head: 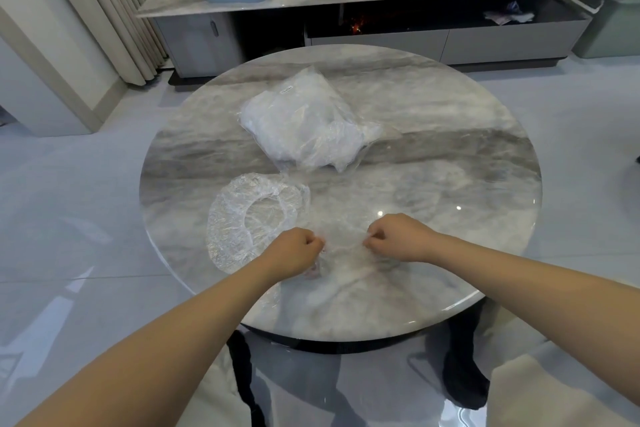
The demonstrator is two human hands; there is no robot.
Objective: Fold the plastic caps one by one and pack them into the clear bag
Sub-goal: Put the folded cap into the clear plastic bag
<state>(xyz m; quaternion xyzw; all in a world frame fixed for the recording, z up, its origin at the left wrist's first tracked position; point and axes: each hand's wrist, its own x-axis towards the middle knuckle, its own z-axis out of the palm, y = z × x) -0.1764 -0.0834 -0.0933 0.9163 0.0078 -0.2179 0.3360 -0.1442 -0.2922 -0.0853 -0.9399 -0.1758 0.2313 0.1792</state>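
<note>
Both hands pinch one plastic cap (341, 246), stretched between left hand (294, 248) and right hand (394, 236), long axis hand to hand, low over the surface (450, 135). Clear bag (304, 121) lies beyond the fingers, slightly left. Spare cap (242, 218) just left of the left fingers.

Clear bag (304, 121) stuffed — cap (242, 218) flat nearby.

Your forearms were bare right up to the near edge of view, with no sleeves, watch or rings showing. Your left hand (294, 250) and right hand (398, 237) were ungloved. Pale, cream-coloured trousers (540, 395) covered your legs.
</note>
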